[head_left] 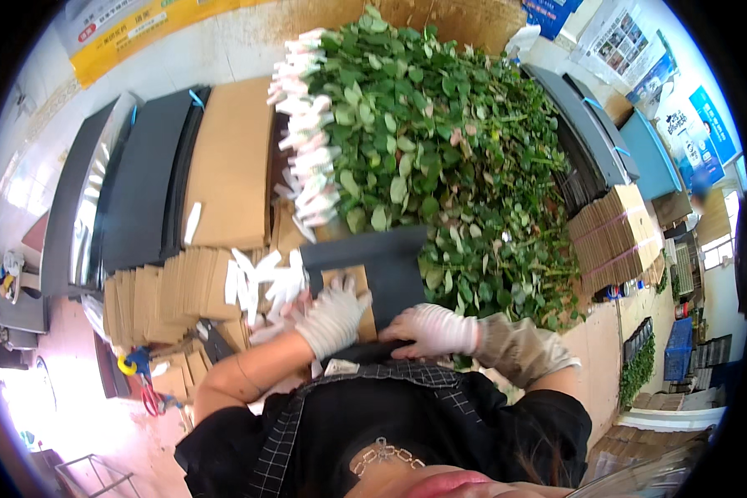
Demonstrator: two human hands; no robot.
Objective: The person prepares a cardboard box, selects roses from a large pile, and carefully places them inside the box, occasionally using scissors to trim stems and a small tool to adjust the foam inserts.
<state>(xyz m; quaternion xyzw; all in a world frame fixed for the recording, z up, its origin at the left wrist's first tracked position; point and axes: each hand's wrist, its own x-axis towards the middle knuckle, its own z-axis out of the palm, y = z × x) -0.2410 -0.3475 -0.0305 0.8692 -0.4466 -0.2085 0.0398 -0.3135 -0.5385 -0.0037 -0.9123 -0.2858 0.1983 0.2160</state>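
Observation:
A black sheet (pixel 398 253) lies in front of me, with a brown cardboard piece (pixel 362 286) on it. My left hand (pixel 336 317), in a pale knit glove, rests on the cardboard with its fingers stretched out. My gloved right hand (pixel 433 330) is curled over the sheet's near right edge, its fingertips partly hidden. Just left of my left hand is a heap of white sleeves (pixel 266 282). Beyond the sheet lies a big pile of leafy green stems (pixel 448 141), their heads, in white wraps (pixel 307 133), toward the left.
Folded brown cardboard pieces (pixel 170 286) stand in rows at left. Behind them lean black sheets (pixel 141 166) and large brown cardboard (pixel 228 158). A tied cardboard bundle (pixel 618 236) and more black sheets (pixel 577 124) stand at right. Red-handled scissors (pixel 152 401) hang near yellow tape (pixel 128 363).

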